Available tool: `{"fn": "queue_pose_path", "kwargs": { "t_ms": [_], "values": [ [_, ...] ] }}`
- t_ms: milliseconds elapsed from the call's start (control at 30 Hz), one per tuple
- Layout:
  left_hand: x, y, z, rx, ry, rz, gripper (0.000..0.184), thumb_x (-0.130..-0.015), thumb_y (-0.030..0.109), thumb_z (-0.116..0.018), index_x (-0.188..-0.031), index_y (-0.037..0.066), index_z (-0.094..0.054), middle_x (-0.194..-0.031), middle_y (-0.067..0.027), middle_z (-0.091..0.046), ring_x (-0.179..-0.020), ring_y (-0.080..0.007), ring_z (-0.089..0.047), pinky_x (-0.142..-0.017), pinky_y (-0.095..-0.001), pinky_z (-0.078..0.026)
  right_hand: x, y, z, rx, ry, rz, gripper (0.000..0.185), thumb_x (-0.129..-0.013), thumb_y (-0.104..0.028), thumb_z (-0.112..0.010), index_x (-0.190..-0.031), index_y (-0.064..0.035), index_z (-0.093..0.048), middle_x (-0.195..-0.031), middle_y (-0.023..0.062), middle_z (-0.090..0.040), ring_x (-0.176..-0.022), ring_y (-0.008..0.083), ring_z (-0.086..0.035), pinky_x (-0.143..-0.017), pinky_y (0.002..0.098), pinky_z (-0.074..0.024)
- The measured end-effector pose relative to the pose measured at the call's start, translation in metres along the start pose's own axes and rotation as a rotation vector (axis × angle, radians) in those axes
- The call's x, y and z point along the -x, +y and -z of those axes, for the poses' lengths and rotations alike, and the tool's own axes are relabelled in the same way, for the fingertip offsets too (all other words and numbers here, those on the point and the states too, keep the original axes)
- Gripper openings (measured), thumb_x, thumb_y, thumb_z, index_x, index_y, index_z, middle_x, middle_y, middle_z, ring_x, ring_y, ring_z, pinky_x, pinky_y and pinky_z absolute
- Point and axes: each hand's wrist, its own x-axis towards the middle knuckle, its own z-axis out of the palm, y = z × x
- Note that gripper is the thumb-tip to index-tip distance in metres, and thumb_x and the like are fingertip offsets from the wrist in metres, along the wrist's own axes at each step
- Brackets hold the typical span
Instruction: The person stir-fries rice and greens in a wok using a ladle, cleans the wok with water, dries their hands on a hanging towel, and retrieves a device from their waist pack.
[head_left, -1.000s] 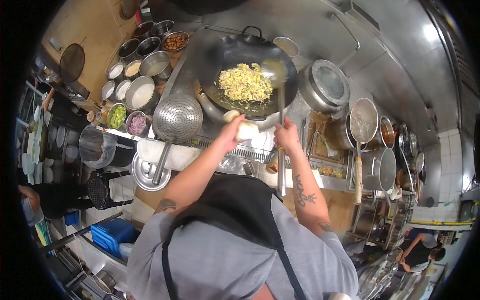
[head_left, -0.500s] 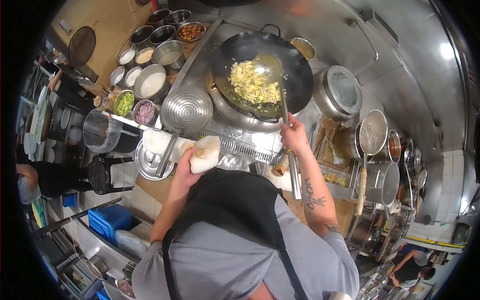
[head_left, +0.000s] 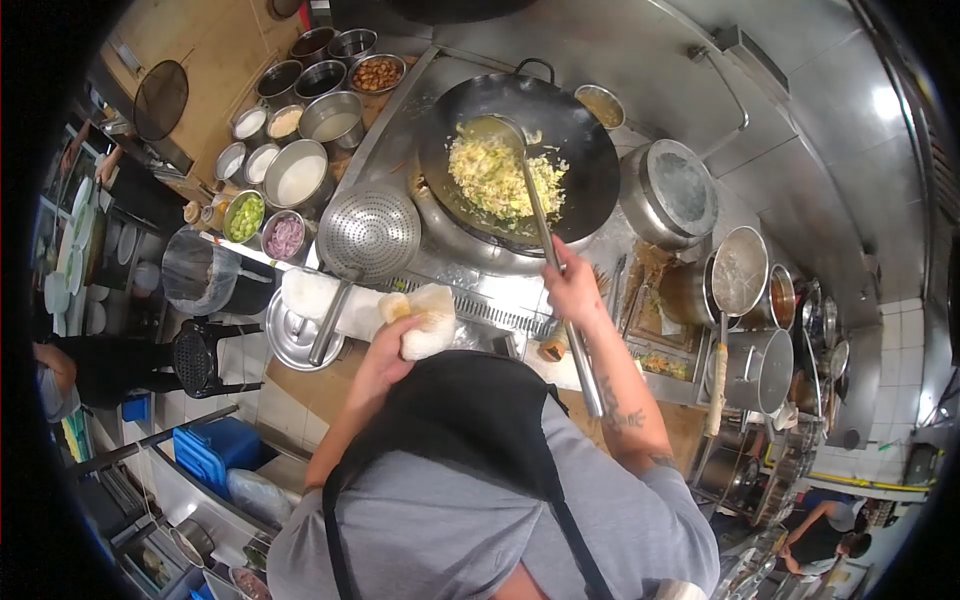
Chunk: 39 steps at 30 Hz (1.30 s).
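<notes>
My right hand (head_left: 573, 288) is wrapped round the long metal handle of a ladle (head_left: 537, 205). The ladle's bowl lies in fried rice (head_left: 505, 180), a yellowish mix with green bits, toward the left side of a big black wok (head_left: 590, 165). The wok sits on a metal ring over the stove. My left hand (head_left: 388, 350) grips a folded white cloth (head_left: 432, 325) with brownish stains, near the stove's front edge. Beside that hand, a perforated strainer (head_left: 368, 232) rests with its handle pointing toward me, lying over a rolled white cloth (head_left: 305, 294).
Metal bowls of seasonings and a bowl of chopped red onion (head_left: 284, 236) stand at the left. A lidded pot (head_left: 676, 195) is right of the wok. A mesh skimmer (head_left: 741, 268) lies over pots farther right. Other people show at both edges.
The ladle's bowl has moved left and down into the rice, and the rice has shifted. My right hand has come slightly left and lower. My left hand with the cloth has moved slightly right.
</notes>
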Motion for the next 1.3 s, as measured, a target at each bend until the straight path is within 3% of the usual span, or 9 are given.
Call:
{"fn": "queue_pose_path", "kwargs": {
  "t_ms": [167,367,433,600,633,767,1000,1200,1300],
  "values": [
    [-0.004,0.005,-0.035,-0.098,-0.08,-0.051,0.04,-0.088,0.004,-0.058,-0.126,-0.005,-0.048,-0.117,-0.0159,-0.061,-0.106,-0.0259,-0.062,-0.094,-0.0395,-0.051,0.03,-0.011,0.008,-0.484,-0.183,-0.188,0.055,-0.09,-0.008,-0.055,-0.142,-0.0101,-0.042,-0.064,0.0006,-0.052,-0.045,0.0114,-0.047,-0.041,0.0292,-0.0403],
    [-0.038,-0.003,-0.079,-0.356,-0.094,-0.008,0.042,-0.09,0.013,-0.061,-0.126,-0.003,-0.048,-0.115,-0.0151,-0.063,-0.103,-0.0256,-0.064,-0.09,-0.0386,-0.053,-0.043,0.007,0.042,-0.155,0.03,-0.12,0.045,-0.09,-0.01,-0.056,-0.133,-0.0048,-0.047,-0.064,0.001,-0.054,-0.045,0.0117,-0.049,-0.039,0.0268,-0.04],
    [-0.073,-0.01,-0.088,-0.209,-0.056,0.068,0.04,-0.092,0.018,-0.059,-0.125,-0.001,-0.05,-0.115,-0.0152,-0.063,-0.101,-0.0246,-0.065,-0.088,-0.0382,-0.054,-0.071,0.007,0.059,-0.114,0.081,-0.058,0.025,-0.088,-0.011,-0.056,-0.111,-0.0023,-0.059,-0.066,0.0035,-0.057,-0.046,0.011,-0.052,-0.04,0.0273,-0.0403],
    [-0.124,-0.008,-0.128,-0.148,-0.118,0.186,0.031,-0.094,0.027,-0.055,-0.113,0.003,-0.053,-0.106,-0.0136,-0.065,-0.094,-0.0262,-0.067,-0.082,-0.0411,-0.056,-0.127,0.023,0.053,0.276,0.068,0.216,0.026,-0.084,-0.011,-0.058,-0.106,0.003,-0.06,-0.075,0.0127,-0.064,-0.068,0.022,-0.064,-0.062,0.0341,-0.0503],
    [-0.132,-0.01,-0.13,-0.166,-0.093,0.187,0.03,-0.094,0.027,-0.055,-0.112,0.004,-0.053,-0.105,-0.0133,-0.065,-0.093,-0.0265,-0.067,-0.081,-0.0421,-0.056,-0.126,0.026,0.047,0.349,0.024,0.227,0.036,-0.085,-0.013,-0.059,-0.117,0.0034,-0.057,-0.091,0.0205,-0.067,-0.088,0.0273,-0.066,-0.081,0.0354,-0.0494],
    [-0.153,-0.017,-0.132,-0.312,-0.021,0.207,0.029,-0.094,0.026,-0.055,-0.111,0.004,-0.053,-0.1,-0.014,-0.065,-0.09,-0.0275,-0.067,-0.08,-0.0458,-0.056,-0.066,0.031,0.062,0.415,-0.152,0.371,0.046,-0.086,-0.013,-0.059,-0.129,0.0012,-0.053,-0.104,0.0255,-0.065,-0.098,0.0275,-0.065,-0.087,0.0352,-0.0477],
    [-0.19,-0.019,-0.138,-0.271,0.014,0.398,0.026,-0.093,0.018,-0.051,-0.111,0.0,-0.053,-0.087,-0.0179,-0.067,-0.082,-0.03,-0.069,-0.073,-0.0472,-0.058,0.043,0.036,0.112,0.55,0.036,0.099,0.049,-0.085,-0.011,-0.063,-0.132,-0.0037,-0.052,-0.106,0.0243,-0.065,-0.091,0.0213,-0.066,-0.084,0.0338,-0.0489],
    [-0.019,-0.034,-0.176,-0.193,0.159,0.095,0.027,-0.092,0.001,-0.04,-0.117,-0.003,-0.05,-0.106,-0.0205,-0.063,-0.096,-0.0332,-0.067,-0.081,-0.0457,-0.058,0.133,-0.01,0.208,0.478,-0.314,0.168,0.054,-0.081,-0.01,-0.07,-0.133,-0.0093,-0.054,-0.099,0.0131,-0.071,-0.085,0.0106,-0.061,-0.081,0.0305,-0.0487],
    [-0.024,-0.038,-0.171,-0.221,0.214,0.173,0.027,-0.094,0.006,-0.041,-0.118,-0.003,-0.05,-0.108,-0.0221,-0.064,-0.094,-0.033,-0.067,-0.081,-0.047,-0.058,0.115,-0.044,0.212,0.422,-0.384,-0.23,0.049,-0.082,-0.014,-0.071,-0.129,-0.01,-0.059,-0.099,0.0129,-0.071,-0.092,0.0088,-0.061,-0.082,0.0299,-0.0484]
  ]
}}
